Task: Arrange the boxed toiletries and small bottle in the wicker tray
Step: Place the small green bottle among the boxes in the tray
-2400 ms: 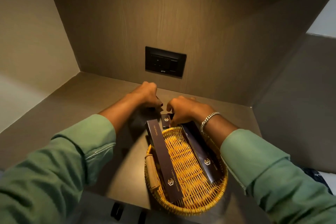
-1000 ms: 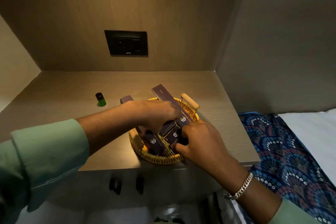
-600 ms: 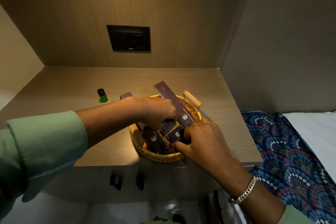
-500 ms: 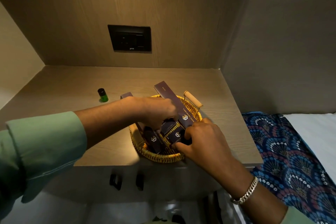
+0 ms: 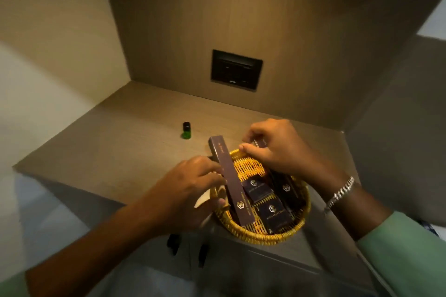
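A yellow wicker tray [image 5: 260,234] sits at the front edge of a wooden shelf. A long dark box [image 5: 230,177] lies slanted across its left side, and my left hand [image 5: 190,188] holds its left edge with the fingers. Two small dark boxes [image 5: 257,190] [image 5: 275,214] lie flat in the middle. Another long dark box [image 5: 286,187] lies along the right side, and my right hand [image 5: 275,149] pinches its far end at the tray's back rim. A small green bottle [image 5: 186,130] with a black cap stands on the shelf, left of the tray.
The wooden shelf [image 5: 135,142] sits in a niche with a black socket panel [image 5: 236,69] on the back wall. Two dark drawer handles [image 5: 188,248] show below the front edge. Wall panels close in both sides.
The view swung, so the tray now appears lower right. My right hand moved from the small boxes to the far end of the right long box. My left hand shifted onto the left long box.
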The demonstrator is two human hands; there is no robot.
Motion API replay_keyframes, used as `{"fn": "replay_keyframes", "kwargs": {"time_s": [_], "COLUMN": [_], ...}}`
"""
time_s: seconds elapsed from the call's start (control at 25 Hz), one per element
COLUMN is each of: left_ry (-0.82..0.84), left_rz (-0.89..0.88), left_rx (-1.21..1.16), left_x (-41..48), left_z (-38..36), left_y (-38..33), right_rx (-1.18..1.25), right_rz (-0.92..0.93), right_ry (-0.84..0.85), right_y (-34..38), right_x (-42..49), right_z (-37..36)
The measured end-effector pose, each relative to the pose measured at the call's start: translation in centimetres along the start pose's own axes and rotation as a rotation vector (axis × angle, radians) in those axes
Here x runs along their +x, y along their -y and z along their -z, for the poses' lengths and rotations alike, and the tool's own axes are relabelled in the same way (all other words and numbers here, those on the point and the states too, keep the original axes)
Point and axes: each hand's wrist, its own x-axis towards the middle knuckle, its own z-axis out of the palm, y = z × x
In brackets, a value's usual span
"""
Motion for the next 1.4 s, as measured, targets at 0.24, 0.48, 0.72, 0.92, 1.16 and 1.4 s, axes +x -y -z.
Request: {"fn": "replay_keyframes", "kwargs": {"time_s": [0.24,0.48,0.72,0.92,1.16,1.4], "left_ry": [-0.141,-0.128,-0.131,-0.133,-0.183,-0.232], "left_rz": [0.083,0.122,0.082,0.064,0.1,0.173], "left_rx": [0.033,0.002,-0.034,-0.024,-0.091,-0.134], "left_x": [-1.5,-1.7,-1.9,-1.4,-1.5,-1.7], "left_z": [-2.2,-3.6,-3.6,-3.5,-3.9,-4.4], "left_y": [-0.4,-1.3,-0.6,-0.2,-0.8,-1.8], "right_rx": [-0.082,-0.206,-0.094,0.09,-0.158,-0.208], "right_rz": [0.185,0.279,0.347,0.255,0.247,0.25], "right_ry": [0.268,0.398,0.266,0.361,0.499,0.529], "right_y": [3.3,3.3,1.8,-2.0,-4.3,-4.2], "right_x": [13.8,18.3,14.7,6.5,3.6,2.9], "right_z": [-5.7,-9.8,-3.6,2.2,-0.5,-1.4]}}
